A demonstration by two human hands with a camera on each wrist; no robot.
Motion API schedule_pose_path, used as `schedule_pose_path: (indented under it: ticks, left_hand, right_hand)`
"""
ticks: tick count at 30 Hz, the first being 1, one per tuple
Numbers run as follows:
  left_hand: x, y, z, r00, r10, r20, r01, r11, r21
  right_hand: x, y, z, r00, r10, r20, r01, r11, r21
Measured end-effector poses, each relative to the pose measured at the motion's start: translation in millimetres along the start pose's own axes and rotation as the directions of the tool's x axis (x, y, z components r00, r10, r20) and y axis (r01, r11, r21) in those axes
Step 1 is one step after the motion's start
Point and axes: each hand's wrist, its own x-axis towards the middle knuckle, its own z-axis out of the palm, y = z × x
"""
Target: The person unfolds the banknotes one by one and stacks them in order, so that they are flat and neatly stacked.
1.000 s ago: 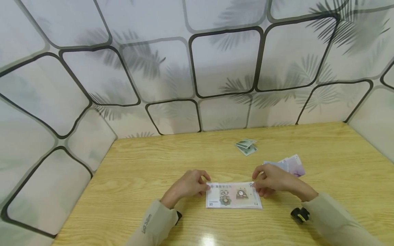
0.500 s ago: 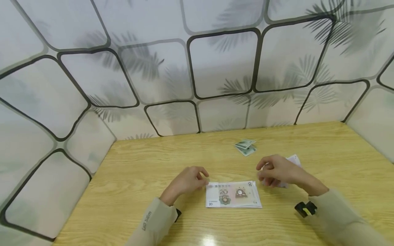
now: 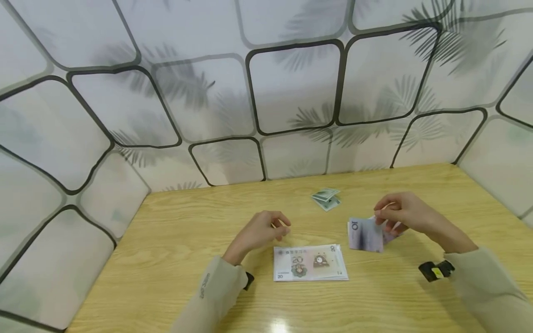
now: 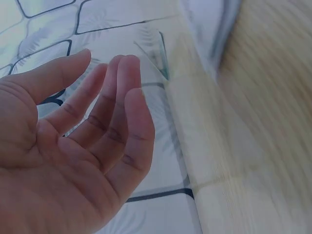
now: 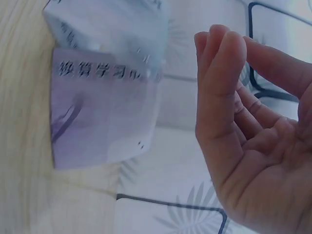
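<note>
A neat stack of play banknotes [image 3: 310, 263], a 20 on top, lies flat on the table in the head view. My left hand [image 3: 262, 229] hovers just beyond its upper left corner, fingers loosely bent and holding nothing; the left wrist view shows its bare palm [image 4: 73, 161]. My right hand [image 3: 405, 215] is at the right, its fingertips by the upper right edge of a bluish 10 banknote [image 3: 364, 235]. A purple banknote [image 5: 102, 112] shows beside the bluish one in the right wrist view. There the bent fingers [image 5: 219, 92] have no note between them.
A folded green banknote [image 3: 326, 199] rests farther back, near the patterned wall covering [image 3: 295, 88]. The wooden table [image 3: 200, 217] meets that covering at its back and left sides. A black wrist strap piece [image 3: 436, 270] sits by my right sleeve.
My right hand has left the 20 banknote stack and moved right and back to the bluish and purple notes. My left hand has let go of the stack and lifted slightly away.
</note>
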Motion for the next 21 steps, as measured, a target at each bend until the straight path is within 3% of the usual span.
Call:
schedule_pose_path:
  ticks: [10, 16, 21]
  left_hand:
    - [22.6, 11.1, 14.0, 1.000, 0.018, 0.012, -0.017, 0.996, -0.089]
    - [31.8, 14.0, 21.9, 1.000, -0.010, 0.006, 0.010, 0.993, -0.118]
    - [41.3, 16.1, 36.4, 0.999, -0.039, 0.030, 0.043, 0.986, -0.161]
  right_hand:
    - [-7.9, 21, -10, 0.999, 0.037, -0.010, -0.036, 0.999, 0.038]
    - [-1.9, 25, -9, 0.999, 0.042, 0.011, -0.043, 0.996, 0.074]
    - [-4.7, 33, -9, 0.997, 0.063, 0.037, -0.066, 0.995, 0.080]
